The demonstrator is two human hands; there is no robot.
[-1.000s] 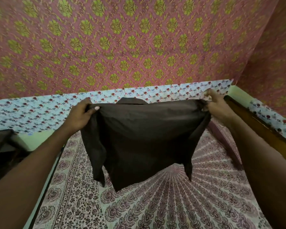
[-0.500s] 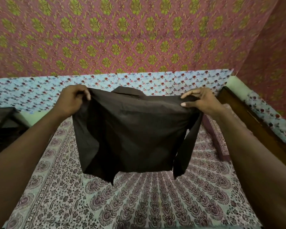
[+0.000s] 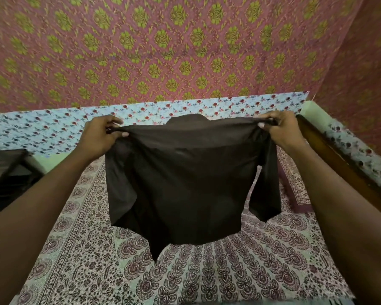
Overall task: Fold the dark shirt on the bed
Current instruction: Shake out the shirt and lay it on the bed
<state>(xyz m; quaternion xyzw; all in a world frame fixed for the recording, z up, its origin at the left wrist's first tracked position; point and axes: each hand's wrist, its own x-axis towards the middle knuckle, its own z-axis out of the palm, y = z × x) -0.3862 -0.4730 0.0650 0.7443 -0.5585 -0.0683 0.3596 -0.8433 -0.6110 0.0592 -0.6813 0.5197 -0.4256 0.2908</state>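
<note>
1. The dark shirt is held up in the air at the middle of the view, above the bed. No part of it seems to touch the printed bedspread.
2. The left hand is at the shirt's 10 o'clock. It pinches the shoulder edge, thumb on the near face and fingers curled behind.
3. The right hand is at 2 o'clock. It has the same pinch on the other shoulder, with cloth bunched in the grip.
4. The top edge is stretched fairly taut between the hands. The collar pokes up at 12 o'clock.
5. The short sleeves hang loose, the left sleeve at 9 o'clock and the right sleeve at 3 o'clock. The hem droops unevenly to a point at 6 o'clock.
6. No buttons show, so this is probably the back panel, though I can't be sure.
7. Step, as I judge it: spreading the shirt out before laying it down. No fold has been made yet.
8. The next move calls for lowering the shirt flat onto the bedspread toward 6 o'clock, keeping the shoulders level so the sleeves land spread and not tucked under. After that, smooth it and fold the sleeves in.
9. A maroon printed pillow lies at 3 o'clock beside the wooden bed rail. The shirt should land clear of it.
</note>
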